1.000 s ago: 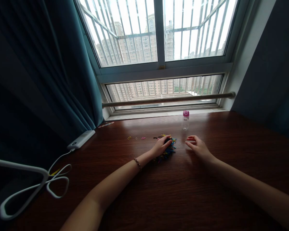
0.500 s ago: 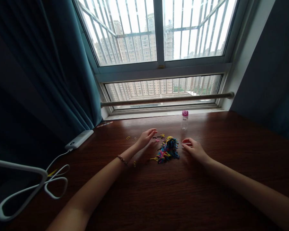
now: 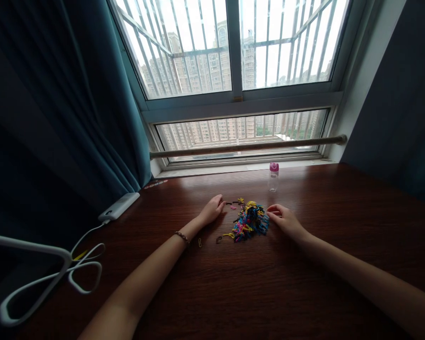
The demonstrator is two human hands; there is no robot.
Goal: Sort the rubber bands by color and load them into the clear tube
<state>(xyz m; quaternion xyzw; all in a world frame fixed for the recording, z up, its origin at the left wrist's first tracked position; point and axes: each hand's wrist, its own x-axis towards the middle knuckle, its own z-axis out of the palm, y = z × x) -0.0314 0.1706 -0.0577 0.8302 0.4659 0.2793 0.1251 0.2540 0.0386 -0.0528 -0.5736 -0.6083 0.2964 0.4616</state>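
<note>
A tangled heap of small coloured hair ties (image 3: 250, 222), blue, black, pink and yellow, lies on the brown wooden tabletop (image 3: 248, 288). Left of it, my left hand (image 3: 212, 211) rests on the wood with curled fingers, beside a dark hair tie (image 3: 228, 203). What its fingers hold, if anything, is hidden. At the heap's right edge, my right hand (image 3: 283, 219) brings thumb and forefinger together on the outermost hair ties. Single loops lie apart: a yellow one (image 3: 199, 242) near my left wrist and a dark one (image 3: 218, 240) at the heap's lower left.
A clear bottle with a pink lid (image 3: 274, 177) stands behind the heap, near the window. At the far left lie a white power strip (image 3: 119, 207) and its looped white cable (image 3: 87, 264), beside a blue curtain (image 3: 123, 141). A metal rail (image 3: 248, 148) crosses the window.
My left hand has drawn back and curled down; two small loops beside it no longer show. The heap has spread rightward to my right fingertips. A dark loop now lies at its lower left.
</note>
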